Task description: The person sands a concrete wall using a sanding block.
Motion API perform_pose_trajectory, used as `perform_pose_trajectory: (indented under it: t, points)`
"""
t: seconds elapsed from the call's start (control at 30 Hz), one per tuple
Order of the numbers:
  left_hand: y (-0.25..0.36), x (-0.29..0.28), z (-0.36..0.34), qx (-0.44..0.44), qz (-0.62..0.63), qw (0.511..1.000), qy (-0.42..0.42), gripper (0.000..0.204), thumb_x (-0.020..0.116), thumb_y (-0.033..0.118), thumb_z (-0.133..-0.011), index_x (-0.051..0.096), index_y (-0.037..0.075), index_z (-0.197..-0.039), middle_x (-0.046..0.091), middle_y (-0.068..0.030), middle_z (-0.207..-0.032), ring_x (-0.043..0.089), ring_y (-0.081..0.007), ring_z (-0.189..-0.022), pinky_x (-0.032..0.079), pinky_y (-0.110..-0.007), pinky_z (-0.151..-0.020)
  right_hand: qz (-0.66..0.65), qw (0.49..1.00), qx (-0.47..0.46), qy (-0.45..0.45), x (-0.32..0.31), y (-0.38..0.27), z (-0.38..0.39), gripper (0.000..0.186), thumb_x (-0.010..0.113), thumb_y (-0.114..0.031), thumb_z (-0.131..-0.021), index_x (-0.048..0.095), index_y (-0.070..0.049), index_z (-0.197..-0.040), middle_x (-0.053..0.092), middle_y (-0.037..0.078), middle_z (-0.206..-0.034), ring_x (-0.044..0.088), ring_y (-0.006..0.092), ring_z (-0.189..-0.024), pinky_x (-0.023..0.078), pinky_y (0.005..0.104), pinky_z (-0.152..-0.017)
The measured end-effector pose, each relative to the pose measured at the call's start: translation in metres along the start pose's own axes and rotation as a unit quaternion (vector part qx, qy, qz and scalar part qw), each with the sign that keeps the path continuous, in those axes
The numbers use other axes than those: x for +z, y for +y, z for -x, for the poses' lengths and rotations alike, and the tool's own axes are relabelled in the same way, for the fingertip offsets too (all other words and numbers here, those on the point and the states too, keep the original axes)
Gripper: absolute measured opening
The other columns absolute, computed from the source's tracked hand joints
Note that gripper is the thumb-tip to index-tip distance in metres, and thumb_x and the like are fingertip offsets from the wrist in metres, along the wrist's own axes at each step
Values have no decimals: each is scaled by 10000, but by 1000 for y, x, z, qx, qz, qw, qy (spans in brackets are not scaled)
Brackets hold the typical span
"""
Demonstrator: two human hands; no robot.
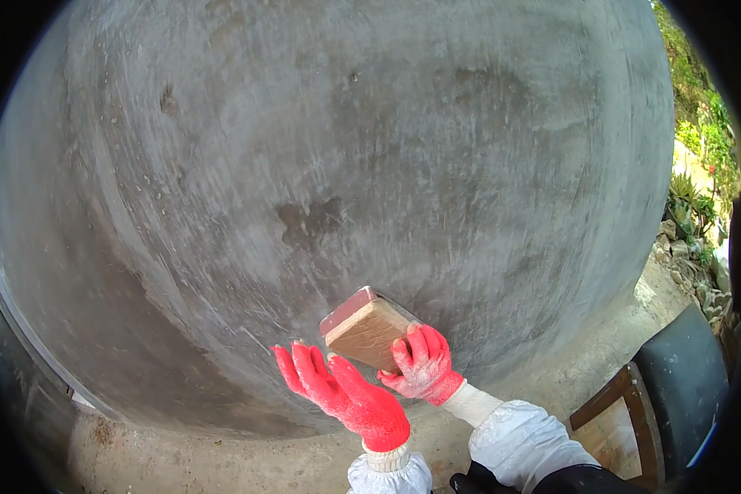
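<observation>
My right hand [424,364], in a red-coated work glove with a whitish, dusty back, grips the lower right end of a sanding block [365,331]. The block has a pale wooden body and a reddish-brown sheet along its far edge. It is tilted, with that far edge at or very near the grey wall [436,173]; I cannot tell whether it touches. Just left of the block, my left hand [346,393] in a matching glove is held up, fingers apart and nothing in them. White sleeves cover both forearms.
The grey plaster wall carries scratches, small pits and a dark damp-looking patch [309,222]. A concrete floor [198,461] runs along its foot. At the lower right stands a dark-backed wooden chair [679,387]; rocks [675,243] and green plants [704,148] lie beyond the wall's right edge.
</observation>
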State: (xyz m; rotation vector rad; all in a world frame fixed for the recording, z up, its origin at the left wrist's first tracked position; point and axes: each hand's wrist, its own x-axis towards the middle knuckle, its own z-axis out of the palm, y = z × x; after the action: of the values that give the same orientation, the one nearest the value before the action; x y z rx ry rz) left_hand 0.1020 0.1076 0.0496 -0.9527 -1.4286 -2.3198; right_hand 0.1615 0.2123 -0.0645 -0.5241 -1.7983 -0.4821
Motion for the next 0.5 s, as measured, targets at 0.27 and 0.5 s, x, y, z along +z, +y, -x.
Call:
perform_pose_trajectory:
  t: [0.27, 0.5]
  points:
    - [-4, -3, -2, 16, -6, 1000, 20, 397, 425, 122, -1029, 448, -15, -1401, 279, -164, -1566, 398, -250, -1349, 382, -399, -1075, 46, 994, 52, 83, -50, 6, -197, 1095, 850, -358, -544, 362, -24, -1466, 299, 267, -1512, 438, 461, -1230, 399, 528, -991]
    - [3, -1, 1, -11, 35, 999, 20, 376, 430, 124, -1031, 476, -15, -1377, 298, -161, -1554, 395, -248, -1357, 372, -385, -1083, 84, 996, 42, 2, -25, 34, 33, 1122, 871, -392, -519, 329, -61, -1443, 362, 293, -1403, 460, 493, -1152, 423, 587, -915]
